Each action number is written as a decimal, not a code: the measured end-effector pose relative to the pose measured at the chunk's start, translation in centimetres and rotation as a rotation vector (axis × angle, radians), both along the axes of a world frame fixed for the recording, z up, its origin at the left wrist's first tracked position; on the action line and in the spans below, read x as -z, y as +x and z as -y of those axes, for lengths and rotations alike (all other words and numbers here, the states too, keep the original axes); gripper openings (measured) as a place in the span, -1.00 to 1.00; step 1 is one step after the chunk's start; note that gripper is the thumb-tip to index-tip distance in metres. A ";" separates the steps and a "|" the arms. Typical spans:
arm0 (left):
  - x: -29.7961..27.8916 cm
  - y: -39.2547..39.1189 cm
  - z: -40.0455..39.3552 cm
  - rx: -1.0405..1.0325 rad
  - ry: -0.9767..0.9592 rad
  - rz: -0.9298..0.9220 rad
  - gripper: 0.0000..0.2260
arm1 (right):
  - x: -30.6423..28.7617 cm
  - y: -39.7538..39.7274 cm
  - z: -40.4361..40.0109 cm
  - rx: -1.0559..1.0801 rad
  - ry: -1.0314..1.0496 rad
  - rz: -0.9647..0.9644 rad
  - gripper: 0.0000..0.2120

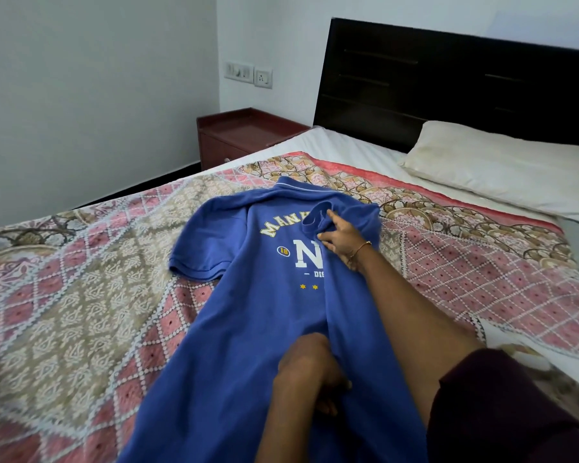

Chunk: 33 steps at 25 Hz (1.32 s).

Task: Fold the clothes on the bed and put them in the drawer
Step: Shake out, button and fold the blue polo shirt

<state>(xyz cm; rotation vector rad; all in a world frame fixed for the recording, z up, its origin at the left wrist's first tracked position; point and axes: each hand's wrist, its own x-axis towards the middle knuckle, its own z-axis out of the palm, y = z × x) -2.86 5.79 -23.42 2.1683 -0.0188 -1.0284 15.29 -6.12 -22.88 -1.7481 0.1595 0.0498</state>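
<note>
A blue polo shirt (248, 312) with white and yellow lettering lies spread lengthwise on the patterned bedspread (81, 295), collar toward the headboard. Its right side is folded inward over the print. My right hand (340, 238) pinches the right sleeve's cuff and holds it over the lettering near the collar. My left hand (310, 372) is closed on the folded edge lower down, near the shirt's middle. The left sleeve lies flat and spread out to the left.
A reddish-brown bedside cabinet (241, 135) with a drawer stands at the bed's far left corner. A cream pillow (495, 162) rests against the dark headboard (448, 81). White sheet shows at the bed's right edge.
</note>
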 end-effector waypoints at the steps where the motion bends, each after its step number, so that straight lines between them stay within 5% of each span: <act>1: -0.1 0.0 -0.1 0.007 0.002 0.013 -0.83 | 0.1 -0.8 -0.3 0.010 -0.041 0.058 -0.38; 4: -0.4 -0.4 -0.3 0.013 -0.041 -0.045 -0.85 | 1.2 -4.1 -1.3 0.088 -0.293 0.187 -0.52; 9: -1.4 -3.0 -0.5 0.123 -0.095 -0.035 -0.69 | 3.0 -11.4 -3.4 -0.011 -0.790 0.138 -0.55; 14: -2.0 -6.3 -0.5 0.094 -0.216 -0.092 -0.95 | 3.0 -17.8 -3.6 -0.103 -0.715 0.064 -0.53; 18: -2.1 -7.6 -0.6 0.178 -0.143 -0.245 -0.77 | 2.1 -20.9 -3.2 0.029 -0.217 0.019 -0.60; 21: -2.7 -7.7 -1.3 0.137 -0.109 -0.248 -0.80 | 1.6 -21.9 -3.0 -0.005 -0.284 -0.018 -0.61; 23: -3.1 -7.4 -2.0 0.045 -0.105 -0.153 -0.81 | 1.4 -22.2 -3.2 -0.082 -0.463 -0.026 -0.61; 28: -4.4 -3.9 -6.0 -0.418 -0.079 0.452 -0.75 | 1.0 -21.6 -4.2 -0.077 -0.698 -0.014 -0.66; 33: -4.3 -1.2 -11.1 -0.480 0.263 0.671 -0.68 | 0.6 -19.7 -5.3 -0.097 -0.991 -0.015 -0.68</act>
